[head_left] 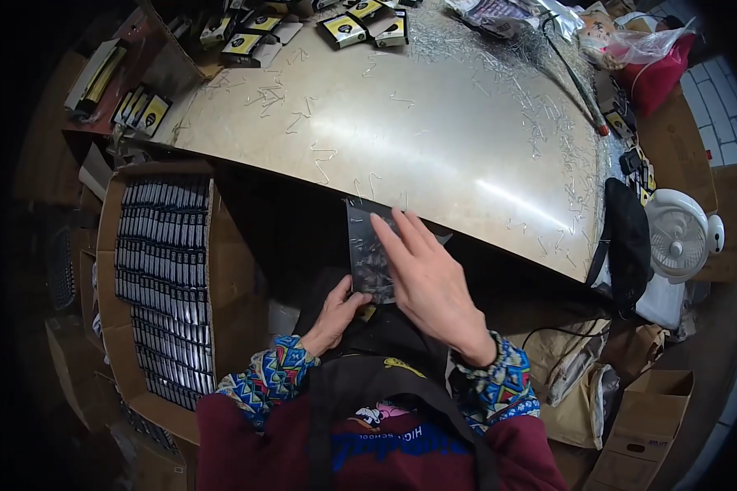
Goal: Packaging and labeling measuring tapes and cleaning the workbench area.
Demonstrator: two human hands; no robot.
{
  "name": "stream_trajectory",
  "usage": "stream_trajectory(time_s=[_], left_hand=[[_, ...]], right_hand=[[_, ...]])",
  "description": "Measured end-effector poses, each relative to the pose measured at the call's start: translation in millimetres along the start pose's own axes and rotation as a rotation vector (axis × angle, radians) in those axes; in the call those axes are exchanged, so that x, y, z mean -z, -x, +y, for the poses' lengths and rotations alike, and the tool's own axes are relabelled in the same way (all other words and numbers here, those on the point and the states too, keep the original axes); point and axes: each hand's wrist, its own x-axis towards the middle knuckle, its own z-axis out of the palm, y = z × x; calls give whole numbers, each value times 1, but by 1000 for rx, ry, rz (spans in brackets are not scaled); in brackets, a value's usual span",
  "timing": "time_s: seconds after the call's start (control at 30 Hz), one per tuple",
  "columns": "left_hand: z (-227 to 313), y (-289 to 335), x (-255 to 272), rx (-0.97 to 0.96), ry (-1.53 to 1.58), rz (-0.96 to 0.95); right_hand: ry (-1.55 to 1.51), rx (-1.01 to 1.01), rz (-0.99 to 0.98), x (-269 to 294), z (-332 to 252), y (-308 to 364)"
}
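Note:
A dark-looking, see-through plastic bag (367,245) hangs just below the near edge of the table, with small shiny bits showing in or on it. My left hand (333,315) pinches its lower left corner between thumb and fingers. Across the bag's right side lies my right hand (430,282), its fingers stretched out toward the table edge; the palm side is hidden. Thin bent wire hooks (323,155) lie on the metal tabletop (434,131) just beyond my fingertips.
Wire pieces heap at the far right of the table, near a long dark-handled tool (577,86). Small yellow-and-black boxes (360,23) stand at the back. On the left is a carton (214,278) of packed rows; a white fan (675,233) sits right.

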Motion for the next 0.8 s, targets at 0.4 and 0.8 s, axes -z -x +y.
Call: stream_trajectory(time_s=[0.4,0.8], left_hand=[[-21,-5,-10,-389,-723,204],[-19,-4,-4,-537,-880,264]], right_hand=[[120,196,-222,-84,38,51],[31,255,-110,-86,41,59]])
